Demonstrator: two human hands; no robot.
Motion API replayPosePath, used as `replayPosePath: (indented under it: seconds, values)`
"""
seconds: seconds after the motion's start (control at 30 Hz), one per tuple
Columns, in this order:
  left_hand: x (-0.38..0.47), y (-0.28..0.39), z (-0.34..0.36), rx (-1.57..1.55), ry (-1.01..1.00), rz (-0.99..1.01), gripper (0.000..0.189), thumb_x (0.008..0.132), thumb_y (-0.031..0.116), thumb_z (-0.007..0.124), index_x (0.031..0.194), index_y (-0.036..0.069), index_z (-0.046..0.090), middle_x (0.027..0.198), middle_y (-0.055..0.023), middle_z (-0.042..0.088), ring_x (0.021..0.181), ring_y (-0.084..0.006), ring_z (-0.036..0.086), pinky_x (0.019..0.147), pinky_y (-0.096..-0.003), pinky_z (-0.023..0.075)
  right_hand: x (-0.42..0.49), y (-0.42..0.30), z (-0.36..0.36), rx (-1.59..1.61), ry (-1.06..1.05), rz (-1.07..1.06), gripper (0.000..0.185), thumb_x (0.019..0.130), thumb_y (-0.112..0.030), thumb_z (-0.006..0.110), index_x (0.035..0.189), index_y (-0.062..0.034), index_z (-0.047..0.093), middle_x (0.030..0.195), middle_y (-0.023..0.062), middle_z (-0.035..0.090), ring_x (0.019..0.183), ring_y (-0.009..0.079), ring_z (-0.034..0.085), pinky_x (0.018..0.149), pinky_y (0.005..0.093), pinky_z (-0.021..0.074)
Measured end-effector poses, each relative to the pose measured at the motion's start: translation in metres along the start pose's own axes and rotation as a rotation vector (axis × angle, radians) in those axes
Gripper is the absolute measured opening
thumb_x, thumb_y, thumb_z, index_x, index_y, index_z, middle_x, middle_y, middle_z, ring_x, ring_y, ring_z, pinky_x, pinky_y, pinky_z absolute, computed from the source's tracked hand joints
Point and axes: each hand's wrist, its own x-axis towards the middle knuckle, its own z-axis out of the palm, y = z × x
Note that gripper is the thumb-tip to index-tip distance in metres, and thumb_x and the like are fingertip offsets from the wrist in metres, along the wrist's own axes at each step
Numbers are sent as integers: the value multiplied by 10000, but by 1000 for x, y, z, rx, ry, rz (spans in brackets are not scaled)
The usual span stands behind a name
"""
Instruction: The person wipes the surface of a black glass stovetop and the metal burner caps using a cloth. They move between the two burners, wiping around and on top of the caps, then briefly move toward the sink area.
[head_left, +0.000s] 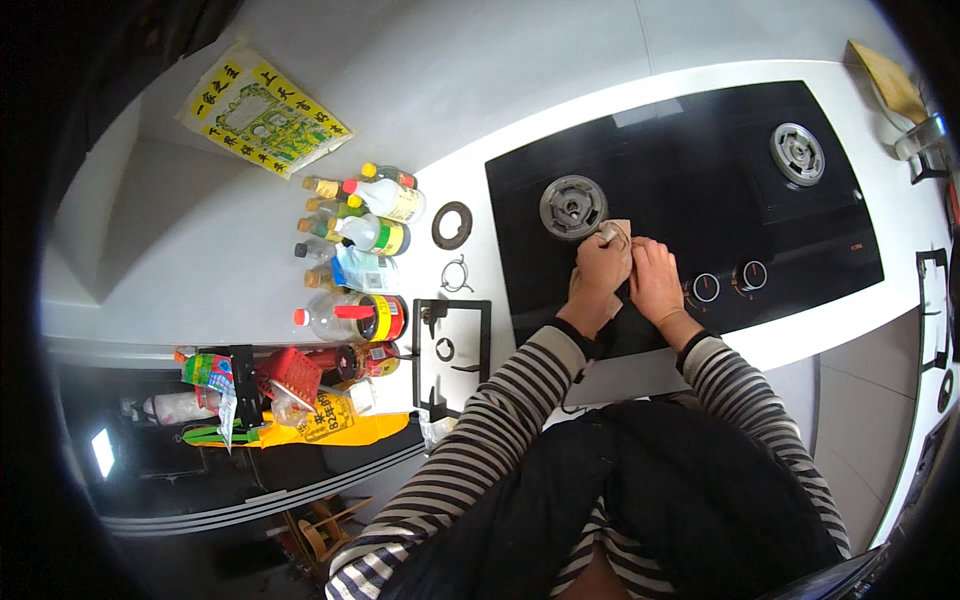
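My left hand (600, 266) grips a crumpled beige cloth or paper wipe (619, 229), which bunches up past the fingers and shows again below the wrist. Just above it sits the left burner (573, 208), a round metal base with no pan support on it. Close against the wipe, my right hand (655, 274) lies low over the black glass gas hob (697, 187) with its fingers bent. Whether those fingers pinch the wipe's edge is hidden. Two control knobs (706, 287) are to the right of that hand, and a second bare burner (798, 154) is at the far right.
Left of the hob lie a burner ring (452, 225), a small wire trivet (456, 275) and a square black pan support (485, 337). Several sauce bottles (386, 234) crowd the counter beyond. Another pan support (932, 311) and a wooden board (889, 81) are at the right.
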Motion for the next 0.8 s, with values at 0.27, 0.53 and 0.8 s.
replayPosePath:
  seconds: [0.27, 0.53, 0.8]
  values:
    - [-22, -16, -50, 448, 13, 328, 214, 844, 143, 677, 951, 1, 559, 907, -203, 614, 901, -380, 628, 759, -424, 492, -3, 4, -2, 120, 46, -18, 333, 765, -2, 651, 1090, -51, 593, 1128, 102, 556, 1079, 304, 526, 886, 406, 427]
    - [-22, -18, -63, 672, 44, 586, 233, 921, 169, 621, 1091, 10, 626, 1040, -152, 530, 908, -363, 594, 760, -426, 503, -1, 2, -4, 106, 46, -5, 297, 772, -6, 648, 1061, -52, 600, 1109, 101, 559, 1065, 295, 530, 877, 400, 428]
    - [-23, -24, -46, 786, -9, 654, 315, 936, 205, 573, 1185, 13, 571, 1025, -142, 525, 925, -346, 605, 735, -434, 530, -1, -1, -4, 78, 43, -9, 282, 783, -15, 644, 1058, -57, 601, 1096, 97, 559, 1057, 292, 530, 870, 396, 429]
